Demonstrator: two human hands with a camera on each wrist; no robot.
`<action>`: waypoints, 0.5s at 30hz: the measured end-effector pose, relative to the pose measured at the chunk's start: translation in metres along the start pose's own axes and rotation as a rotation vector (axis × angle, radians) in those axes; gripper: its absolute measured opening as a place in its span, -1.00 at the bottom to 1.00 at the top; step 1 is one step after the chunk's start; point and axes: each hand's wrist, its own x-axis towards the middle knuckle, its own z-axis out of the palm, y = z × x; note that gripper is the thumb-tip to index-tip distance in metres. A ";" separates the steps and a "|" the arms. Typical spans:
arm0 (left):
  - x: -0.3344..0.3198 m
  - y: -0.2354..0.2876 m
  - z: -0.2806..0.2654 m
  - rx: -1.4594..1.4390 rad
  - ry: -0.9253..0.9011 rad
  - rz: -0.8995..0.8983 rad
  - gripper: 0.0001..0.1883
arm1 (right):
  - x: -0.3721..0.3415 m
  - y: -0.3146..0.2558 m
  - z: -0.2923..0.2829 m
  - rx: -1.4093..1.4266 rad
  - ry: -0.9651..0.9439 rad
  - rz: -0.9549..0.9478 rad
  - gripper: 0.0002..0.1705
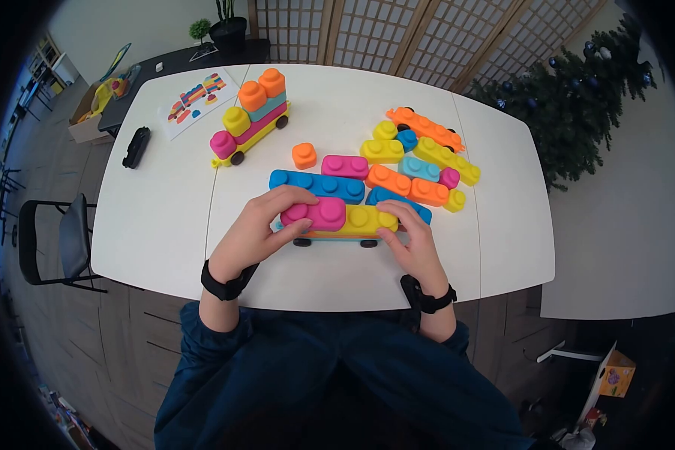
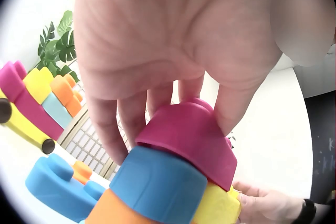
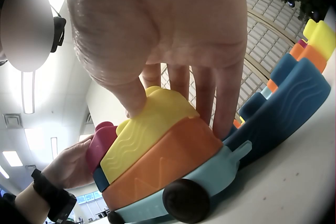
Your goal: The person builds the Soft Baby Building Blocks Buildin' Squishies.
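My left hand [image 1: 249, 231] holds a pink block [image 1: 326, 215] between thumb and fingers, at the left end of a stacked toy car. In the left wrist view, the pink block overhangs a small blue block [image 2: 160, 184] at a slight tilt. My right hand [image 1: 416, 249] grips the right end of a long yellow block [image 3: 152, 129] beside it, thumb in front and fingers behind. Beneath lie a long orange block [image 3: 163, 163] and a light blue wheeled base [image 3: 220, 171] with black wheels.
Behind the car lie a long blue block [image 1: 315, 186], another blue block [image 1: 420, 211] and several coloured blocks. A built yellow-based car [image 1: 262, 135] stands back left, near a printed picture sheet [image 1: 199, 101] and a black object [image 1: 136, 147]. An orange wheeled base [image 1: 427, 129] is back right.
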 end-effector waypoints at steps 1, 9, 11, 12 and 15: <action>-0.001 -0.001 0.001 0.000 0.000 0.000 -0.68 | 0.000 0.000 0.000 0.003 -0.002 0.005 -0.55; -0.004 -0.005 0.003 -0.015 0.020 -0.013 -0.68 | 0.001 -0.003 0.001 0.049 0.015 0.032 -0.58; -0.004 -0.001 0.003 -0.004 0.018 -0.031 -0.68 | 0.001 -0.004 0.001 0.048 0.017 0.030 -0.58; -0.005 0.002 0.003 0.008 0.015 -0.050 -0.67 | 0.001 -0.005 0.001 0.053 0.015 0.035 -0.58; -0.007 0.008 0.001 0.131 0.054 0.017 -0.64 | 0.001 -0.004 0.002 0.052 0.011 0.028 -0.59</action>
